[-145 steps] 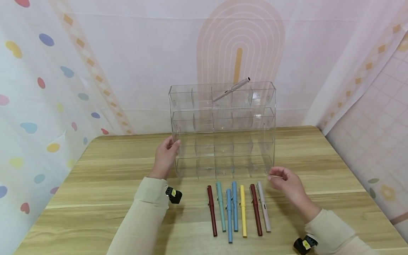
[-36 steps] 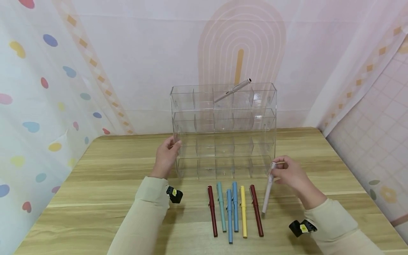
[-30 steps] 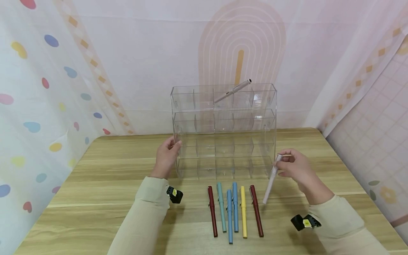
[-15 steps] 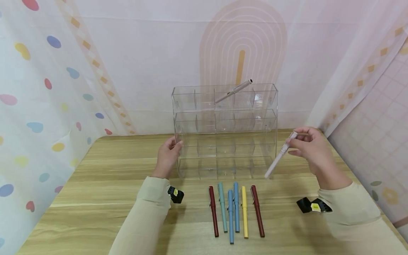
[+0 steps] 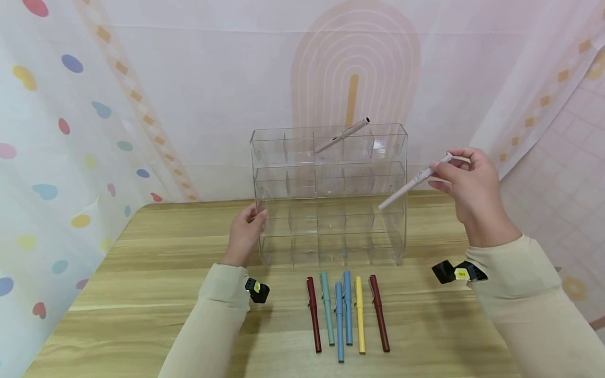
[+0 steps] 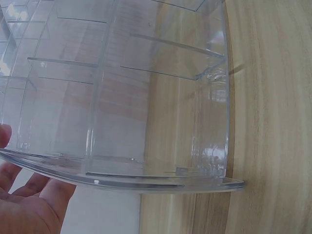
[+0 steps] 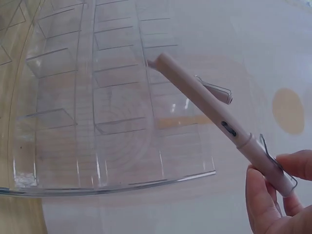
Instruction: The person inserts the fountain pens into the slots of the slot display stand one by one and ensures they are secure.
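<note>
A clear acrylic organizer (image 5: 331, 197) with tiered rows of compartments stands upright on the wooden table. My left hand (image 5: 247, 228) grips its left side wall, thumb in front and fingers behind; the left wrist view shows this hand (image 6: 36, 207) at the panel's edge. My right hand (image 5: 472, 186) pinches a pale pinkish-lilac pen (image 5: 412, 184) by its clip end, off the table at the organizer's right. The pen slants, its free end overlapping the organizer's right part in the head view. In the right wrist view, fingers and thumb hold the pen (image 7: 209, 109) near its clip.
Another pale pen (image 5: 344, 135) leans slantwise in the organizer's top row. On the table before the organizer lie a dark red pen (image 5: 314, 315), a teal pen (image 5: 327, 310), two blue pens (image 5: 339, 323), a yellow pen (image 5: 360, 315) and a second dark red pen (image 5: 379, 313). Patterned curtains surround the table.
My right hand picked up the pale pen from the right end of the row and has raised it up and to the right. My left hand stays on the organizer.
</note>
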{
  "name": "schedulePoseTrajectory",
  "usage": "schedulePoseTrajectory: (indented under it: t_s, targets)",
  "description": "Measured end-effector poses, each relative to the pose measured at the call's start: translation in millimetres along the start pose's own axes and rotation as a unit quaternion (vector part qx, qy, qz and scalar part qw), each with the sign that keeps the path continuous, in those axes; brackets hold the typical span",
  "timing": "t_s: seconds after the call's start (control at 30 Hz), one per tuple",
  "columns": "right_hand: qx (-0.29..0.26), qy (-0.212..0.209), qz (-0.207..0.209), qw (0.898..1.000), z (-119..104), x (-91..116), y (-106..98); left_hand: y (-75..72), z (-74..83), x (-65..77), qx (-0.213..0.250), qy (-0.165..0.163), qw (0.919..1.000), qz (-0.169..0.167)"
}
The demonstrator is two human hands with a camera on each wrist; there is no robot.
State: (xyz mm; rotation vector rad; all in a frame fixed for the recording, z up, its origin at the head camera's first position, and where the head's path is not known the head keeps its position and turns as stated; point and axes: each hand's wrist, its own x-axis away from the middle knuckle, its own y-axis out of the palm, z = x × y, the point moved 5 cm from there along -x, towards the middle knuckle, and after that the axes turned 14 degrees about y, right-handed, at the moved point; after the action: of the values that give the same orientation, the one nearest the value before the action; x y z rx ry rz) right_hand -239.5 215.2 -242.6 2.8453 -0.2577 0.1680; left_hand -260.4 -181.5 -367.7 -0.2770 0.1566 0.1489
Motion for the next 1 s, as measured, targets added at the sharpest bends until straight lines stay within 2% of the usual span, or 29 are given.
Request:
schedulePoseTrajectory:
  t_s: [0.17,0.3,0.57,0.8,1.0]
  targets:
    - [0.016,-0.020,0.036,0.999,-8,-4,8,0.3,-0.3,-0.1,-0.002,0.001,1.0000,-0.002]
    - [-0.006,-0.030,0.052,0.998,-15,-8,12,0.6,-0.3,0.3,-0.001,0.000,1.0000,-0.003]
    - [-0.064,-0.042,0.065,0.995,-29,-15,16,1.0,1.7,1.7,0.003,0.002,1.0000,-0.001]
    - [-0.090,-0.036,0.076,0.992,-37,-22,22,0.8,2.6,2.3,0.007,0.004,1.0000,-0.001]
    - [-0.109,-0.052,0.086,0.989,-46,-29,32,0.2,1.0,2.0,0.003,-0.004,1.0000,-0.005]
